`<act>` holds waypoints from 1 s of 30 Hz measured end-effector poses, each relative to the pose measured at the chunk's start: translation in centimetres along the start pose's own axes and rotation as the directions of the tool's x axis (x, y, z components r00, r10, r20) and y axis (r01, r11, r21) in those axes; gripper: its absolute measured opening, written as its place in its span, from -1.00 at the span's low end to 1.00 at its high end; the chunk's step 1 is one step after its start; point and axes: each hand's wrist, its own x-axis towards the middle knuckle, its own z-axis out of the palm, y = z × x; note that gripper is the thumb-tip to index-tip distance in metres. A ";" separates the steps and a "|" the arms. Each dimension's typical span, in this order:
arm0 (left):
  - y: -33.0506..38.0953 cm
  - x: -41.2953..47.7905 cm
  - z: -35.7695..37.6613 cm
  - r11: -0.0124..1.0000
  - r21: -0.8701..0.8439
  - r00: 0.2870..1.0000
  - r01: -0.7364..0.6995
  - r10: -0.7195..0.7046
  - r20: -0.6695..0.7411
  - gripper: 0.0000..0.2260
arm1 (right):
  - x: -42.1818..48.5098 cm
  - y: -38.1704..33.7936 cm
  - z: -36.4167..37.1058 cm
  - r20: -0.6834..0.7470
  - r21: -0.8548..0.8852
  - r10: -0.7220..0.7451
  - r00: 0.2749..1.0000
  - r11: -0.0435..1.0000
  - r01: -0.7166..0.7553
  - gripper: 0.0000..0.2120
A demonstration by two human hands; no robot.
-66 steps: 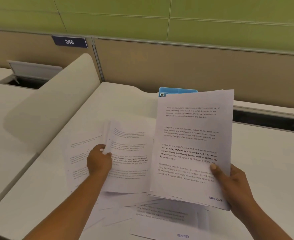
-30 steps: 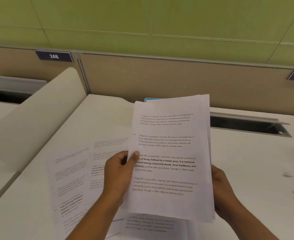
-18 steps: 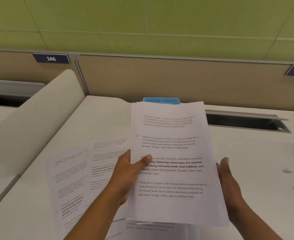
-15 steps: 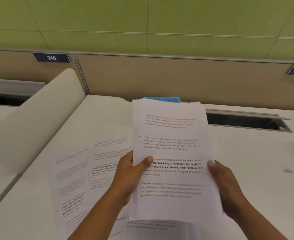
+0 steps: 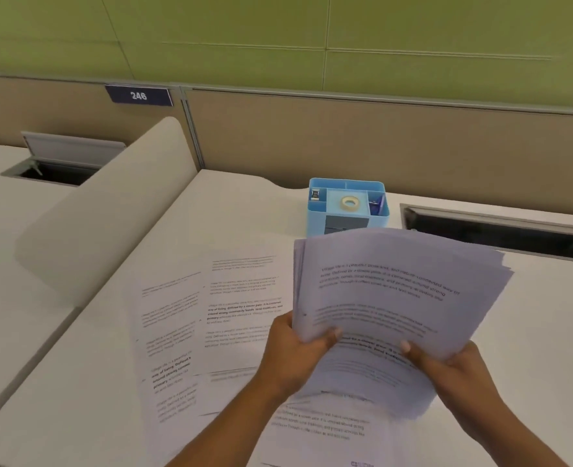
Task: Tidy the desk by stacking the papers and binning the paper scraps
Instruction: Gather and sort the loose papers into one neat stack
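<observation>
Left hand point(image 5: 298, 352) and right hand point(image 5: 447, 369), grip curled round paper stack point(image 5: 389, 298); blue organizer point(image 5: 315, 219) at 12 o'clock holds tape roll point(image 5: 350, 203), middle compartment.

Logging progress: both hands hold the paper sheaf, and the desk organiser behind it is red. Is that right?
Not quite: the desk organiser is blue, not red, as the head view shows. The left hand and right hand do both hold the paper sheaf.

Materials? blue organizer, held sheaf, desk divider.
blue organizer: looks like moulded plastic, smooth, thin even walls.
held sheaf: printer paper, matte, bends and fans.
desk divider: smooth matte panel, maybe laminate; unclear.
</observation>
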 end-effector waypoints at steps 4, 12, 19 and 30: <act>-1.1 -0.1 -0.3 0.996 0.055 0.998 0.069 -0.069 0.001 -0.80 | 0.1 0.9 0.2 0.026 -0.008 -0.024 0.999 1.000 0.024 -0.65; -0.6 1.0 -2.2 0.997 -0.060 0.999 0.038 -0.039 -0.021 -0.81 | 0.5 3.1 0.4 0.059 -0.074 0.017 0.998 0.997 -0.012 -0.82; 0.0 3.4 -5.1 0.998 0.037 0.998 0.051 -0.050 -0.025 -0.85 | 1.8 3.0 1.8 0.106 -0.084 0.034 0.994 0.996 -0.025 -0.82; -5.9 4.2 -13.6 0.165 0.704 0.723 0.691 -0.178 -0.667 -0.08 | 4.0 6.5 2.3 0.104 0.215 0.228 0.968 0.945 -0.246 -0.79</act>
